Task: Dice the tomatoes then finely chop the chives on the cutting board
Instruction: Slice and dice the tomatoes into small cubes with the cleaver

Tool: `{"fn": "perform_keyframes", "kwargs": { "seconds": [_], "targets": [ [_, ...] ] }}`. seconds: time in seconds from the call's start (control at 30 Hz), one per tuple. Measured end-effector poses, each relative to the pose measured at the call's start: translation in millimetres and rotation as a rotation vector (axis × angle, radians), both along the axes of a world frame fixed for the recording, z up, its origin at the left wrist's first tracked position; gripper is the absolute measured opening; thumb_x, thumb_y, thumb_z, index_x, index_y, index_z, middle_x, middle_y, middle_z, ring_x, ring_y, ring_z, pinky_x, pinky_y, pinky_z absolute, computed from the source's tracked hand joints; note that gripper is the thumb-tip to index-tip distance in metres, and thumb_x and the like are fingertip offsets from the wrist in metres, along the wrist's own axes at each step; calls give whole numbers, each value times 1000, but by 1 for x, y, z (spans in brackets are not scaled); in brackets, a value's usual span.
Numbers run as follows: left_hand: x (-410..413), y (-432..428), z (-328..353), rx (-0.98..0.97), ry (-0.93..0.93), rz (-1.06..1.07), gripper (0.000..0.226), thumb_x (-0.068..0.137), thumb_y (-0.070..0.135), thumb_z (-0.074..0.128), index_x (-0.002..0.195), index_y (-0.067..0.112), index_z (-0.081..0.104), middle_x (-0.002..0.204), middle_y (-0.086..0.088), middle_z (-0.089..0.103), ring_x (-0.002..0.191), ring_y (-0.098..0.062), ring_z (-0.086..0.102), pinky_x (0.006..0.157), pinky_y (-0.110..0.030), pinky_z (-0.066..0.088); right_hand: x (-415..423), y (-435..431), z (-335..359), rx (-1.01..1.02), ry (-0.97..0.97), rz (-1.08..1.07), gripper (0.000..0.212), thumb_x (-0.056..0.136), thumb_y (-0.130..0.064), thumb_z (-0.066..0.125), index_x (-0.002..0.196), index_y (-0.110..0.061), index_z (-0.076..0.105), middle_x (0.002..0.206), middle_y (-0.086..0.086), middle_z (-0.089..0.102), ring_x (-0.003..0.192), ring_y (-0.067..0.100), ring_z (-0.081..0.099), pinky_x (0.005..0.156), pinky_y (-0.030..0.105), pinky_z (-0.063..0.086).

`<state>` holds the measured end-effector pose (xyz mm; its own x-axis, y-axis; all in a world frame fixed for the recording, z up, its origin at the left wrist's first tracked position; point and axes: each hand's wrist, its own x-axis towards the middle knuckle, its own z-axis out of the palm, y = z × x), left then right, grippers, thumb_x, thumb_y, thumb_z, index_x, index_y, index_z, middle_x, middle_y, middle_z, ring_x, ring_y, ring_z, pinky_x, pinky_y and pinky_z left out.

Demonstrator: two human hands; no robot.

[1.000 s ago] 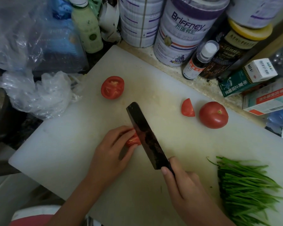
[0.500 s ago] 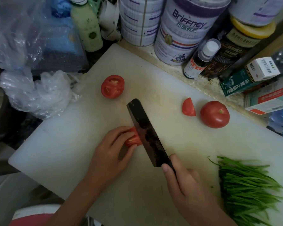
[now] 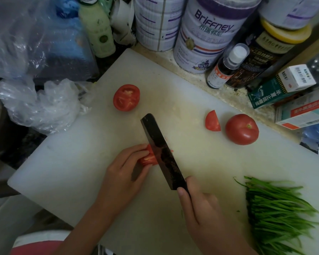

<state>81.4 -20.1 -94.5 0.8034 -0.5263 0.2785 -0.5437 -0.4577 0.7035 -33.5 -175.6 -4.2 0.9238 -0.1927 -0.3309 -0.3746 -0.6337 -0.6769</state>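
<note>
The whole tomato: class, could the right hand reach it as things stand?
Probably, once freed: the right hand grips the knife, but bare board lies between it and the whole tomato.

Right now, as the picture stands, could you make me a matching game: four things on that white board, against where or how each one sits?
Things:
1 whole tomato
2 tomato half
3 chives
4 knife

States:
A gripped by the right hand
B cut face up, at the board's far left
C uncut bundle, near right
D next to a cut wedge

Pairs: 1-D, 2-B, 3-C, 4-A.
</note>
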Motion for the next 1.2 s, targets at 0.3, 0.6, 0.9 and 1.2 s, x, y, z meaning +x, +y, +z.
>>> {"fn": "perform_keyframes", "kwargs": {
  "seconds": [0.3, 0.6, 0.9, 1.2],
  "targets": [
    [0, -1, 3, -8, -9, -1, 31, 90, 23, 63, 111, 2, 70, 121, -6, 65, 113, -12, 59, 107, -17, 39, -2, 16, -9, -149, 128, 112, 49, 82, -68, -7, 102, -31, 20, 68, -5, 46, 58, 17, 43, 56, 30, 40],
    [2, -2, 7, -25, 62, 17, 28, 86, 23, 61, 107, 6, 69, 117, -2, 65, 112, -10, 58, 104, -15, 38, 21, 24, -12, -350, 184, 177, 22, 92, -19, 49, 97, -20, 27, 60, 3, 54, 55, 30, 60, 44, 30, 30],
    [3, -6, 7, 19, 55, 21, 35, 82, 24, 60, 111, 6, 64, 114, -4, 64, 107, -15, 57, 101, -9, 35, -5, 17, -7, -319, 255, 141, 18, 102, -37, 20, 110, -22, 25, 75, -3, 42, 71, 26, 43, 66, 35, 42],
    [12, -11, 13, 98, -8, -31, 29, 76, 26, 58, 97, 8, 66, 106, -4, 63, 97, -17, 57, 87, -17, 42, 26, 12, -17, -238, 11, 107, 28, 101, -37, 25, 116, -16, 36, 71, 9, 57, 64, 32, 55, 58, 42, 39]
  ]
}}
